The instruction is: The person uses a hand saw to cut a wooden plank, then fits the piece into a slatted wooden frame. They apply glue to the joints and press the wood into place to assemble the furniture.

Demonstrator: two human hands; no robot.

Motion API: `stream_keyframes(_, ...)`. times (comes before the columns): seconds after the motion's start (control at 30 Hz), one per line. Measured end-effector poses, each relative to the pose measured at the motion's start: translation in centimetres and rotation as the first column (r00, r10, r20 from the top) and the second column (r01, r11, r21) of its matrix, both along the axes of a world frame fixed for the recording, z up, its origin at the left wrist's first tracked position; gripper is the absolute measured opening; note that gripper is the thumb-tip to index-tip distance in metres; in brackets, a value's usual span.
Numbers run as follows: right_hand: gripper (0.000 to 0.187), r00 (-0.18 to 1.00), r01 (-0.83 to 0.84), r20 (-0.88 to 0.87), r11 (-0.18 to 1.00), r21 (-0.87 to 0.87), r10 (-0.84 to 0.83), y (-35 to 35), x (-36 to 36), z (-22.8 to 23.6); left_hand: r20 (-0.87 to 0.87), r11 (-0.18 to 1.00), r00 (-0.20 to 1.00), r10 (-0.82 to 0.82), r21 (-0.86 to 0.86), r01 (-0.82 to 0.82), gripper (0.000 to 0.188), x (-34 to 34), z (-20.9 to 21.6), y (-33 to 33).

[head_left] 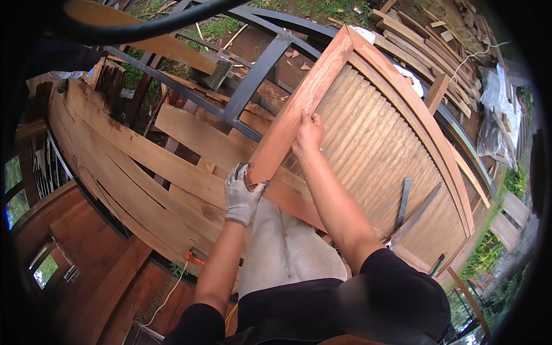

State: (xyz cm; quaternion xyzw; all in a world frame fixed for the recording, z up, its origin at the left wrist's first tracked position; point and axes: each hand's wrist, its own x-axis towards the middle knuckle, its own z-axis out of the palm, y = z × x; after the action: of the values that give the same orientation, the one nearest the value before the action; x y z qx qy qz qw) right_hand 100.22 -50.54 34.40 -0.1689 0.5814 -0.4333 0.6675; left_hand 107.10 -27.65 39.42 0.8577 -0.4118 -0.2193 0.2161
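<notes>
A reddish wooden board [307,95] lies slanted in front of me, its far end meeting a long wooden frame strip [428,121] at an angled joint. My left hand [244,194], in a grey-white work glove, is closed around the board's near end. With the thumb on top, my bare right hand [309,133] grips the board's right edge at mid-length; the fingers underneath are partly hidden. To the right of the board is a slatted wooden panel [368,123]. On that panel lie a dark flat metal strip [404,202] and a long narrow blade-like piece [418,214].
A dark metal frame [253,80] stands beyond the board. Long wooden planks [132,155] spread to the left. An orange tool or plug [194,257] with a white cable sits at lower left. Stacked timber [422,52] and a clear plastic sheet [497,118] lie at far right.
</notes>
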Motion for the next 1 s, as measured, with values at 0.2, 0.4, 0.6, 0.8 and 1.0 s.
stream_keyframes(0.2, 0.040, 0.512, -0.707, -0.495, 0.672, 0.222, 0.702, -5.1, -3.4, 3.5, -0.171, 0.980, 0.970, 0.173, -0.067, -0.187, 0.055, 1.5, -1.6, 0.8)
stream_keyframes(0.4, 0.051, -0.158, -0.949, -0.968, 0.239, 0.204, 0.195, -5.3, -2.7, 6.0, -0.835, 0.716, 0.355, 0.421, 0.065, -0.695, 0.045, 3.4, -4.2, 4.9)
stream_keyframes(0.6, 0.061, -0.145, -0.963, -0.981, -0.207, 0.170, -0.130, -3.0, -1.0, 6.3, -0.882, 0.688, 0.088, 0.463, 0.295, -0.663, 0.046, 2.0, -3.1, 4.0)
stream_keyframes(0.8, 0.066, -0.186, -0.944, -0.976, -0.255, 0.209, -0.111, -2.9, -1.9, 5.1, -0.929, 0.587, -0.160, 0.334, 0.337, -0.736, 0.048, 1.2, -3.0, 4.5)
stream_keyframes(1.0, 0.065, -0.192, -0.939, -0.974, -0.266, 0.219, -0.124, -2.7, -1.7, 4.8, -0.882, 0.478, -0.435, 0.184, 0.466, -0.744, 0.048, 1.5, -3.4, 5.7)
